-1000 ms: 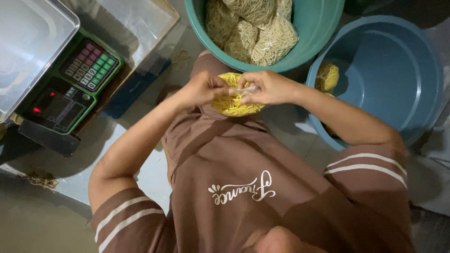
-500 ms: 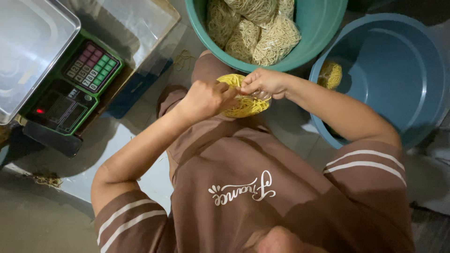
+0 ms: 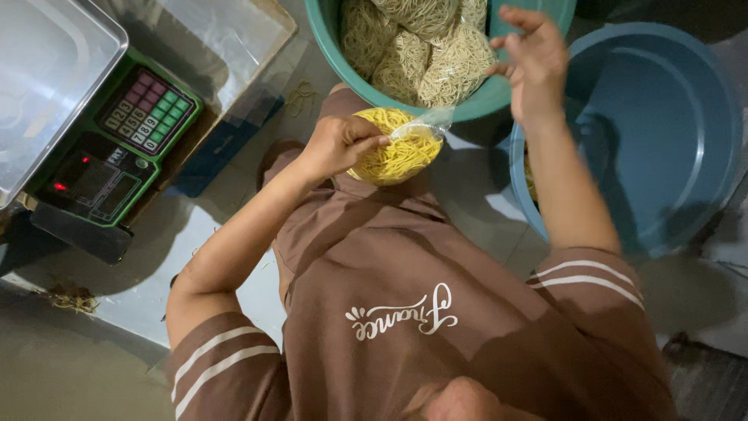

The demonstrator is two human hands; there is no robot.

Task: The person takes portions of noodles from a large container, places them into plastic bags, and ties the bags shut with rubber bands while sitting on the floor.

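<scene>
One bag of yellow noodles (image 3: 397, 152) in left hand (image 3: 336, 144), green tub (image 3: 475, 97) of noodle bundles (image 3: 425, 47)

Blue tub (image 3: 662, 132) open, green basin (image 3: 475, 97) noodle-filled, scale (image 3: 93, 148) blocking left

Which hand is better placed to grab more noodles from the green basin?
Likely the right hand: empty, open over the green basin; the left hand grips the noodle bag.
</scene>
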